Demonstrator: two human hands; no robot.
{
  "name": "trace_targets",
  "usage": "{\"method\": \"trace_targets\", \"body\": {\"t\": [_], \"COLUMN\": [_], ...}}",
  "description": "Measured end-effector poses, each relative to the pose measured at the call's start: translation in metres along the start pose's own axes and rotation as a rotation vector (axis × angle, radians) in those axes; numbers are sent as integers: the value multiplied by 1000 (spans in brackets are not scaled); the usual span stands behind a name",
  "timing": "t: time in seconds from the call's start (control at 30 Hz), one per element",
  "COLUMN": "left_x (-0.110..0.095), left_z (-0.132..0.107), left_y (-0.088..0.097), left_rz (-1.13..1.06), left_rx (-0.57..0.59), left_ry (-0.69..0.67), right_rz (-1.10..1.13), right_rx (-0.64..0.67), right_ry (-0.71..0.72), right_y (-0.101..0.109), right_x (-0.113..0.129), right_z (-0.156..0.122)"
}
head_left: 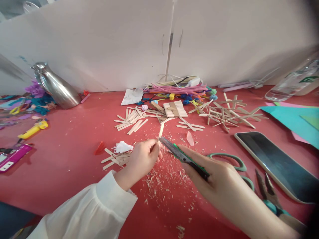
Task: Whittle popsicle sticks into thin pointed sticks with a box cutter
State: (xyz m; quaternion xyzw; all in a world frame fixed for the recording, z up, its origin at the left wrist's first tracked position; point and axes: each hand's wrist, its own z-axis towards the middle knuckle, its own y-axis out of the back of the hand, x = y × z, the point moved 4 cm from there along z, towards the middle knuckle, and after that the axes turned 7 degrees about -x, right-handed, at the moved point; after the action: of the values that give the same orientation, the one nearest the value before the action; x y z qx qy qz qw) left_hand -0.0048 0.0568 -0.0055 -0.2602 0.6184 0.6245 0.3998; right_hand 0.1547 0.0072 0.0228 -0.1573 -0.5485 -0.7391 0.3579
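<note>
Red tabletop [87, 122] bears jug [58, 87] and bottle [290, 83], contents unclear; left hand [142, 158] pinches stick [161, 130], right hand [219, 176] grips cutter [183, 157].

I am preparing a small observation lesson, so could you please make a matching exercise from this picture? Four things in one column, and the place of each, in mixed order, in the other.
Column 1
1. Utility knife
2. Pale wooden stick with its lower end between fingers
3. Metal jug
4. Phone

Column 2
A. On the left side of the red table, near the white panel
B. In the right hand
C. On the right side, beside the pliers
D. In the left hand

Right pairs: 1-B, 2-D, 3-A, 4-C
</note>
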Motion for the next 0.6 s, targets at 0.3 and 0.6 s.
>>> {"method": "trace_targets", "body": {"t": [0.3,0.6], "left_x": [0,3], "left_z": [-1,1], "left_y": [1,2], "left_rz": [15,-7], "left_rx": [47,34], "left_ry": [44,12], "right_rz": [-322,-1], "right_rx": [-185,13], "right_ry": [263,-90], "right_y": [2,3], "right_x": [4,-11], "right_z": [-4,5]}}
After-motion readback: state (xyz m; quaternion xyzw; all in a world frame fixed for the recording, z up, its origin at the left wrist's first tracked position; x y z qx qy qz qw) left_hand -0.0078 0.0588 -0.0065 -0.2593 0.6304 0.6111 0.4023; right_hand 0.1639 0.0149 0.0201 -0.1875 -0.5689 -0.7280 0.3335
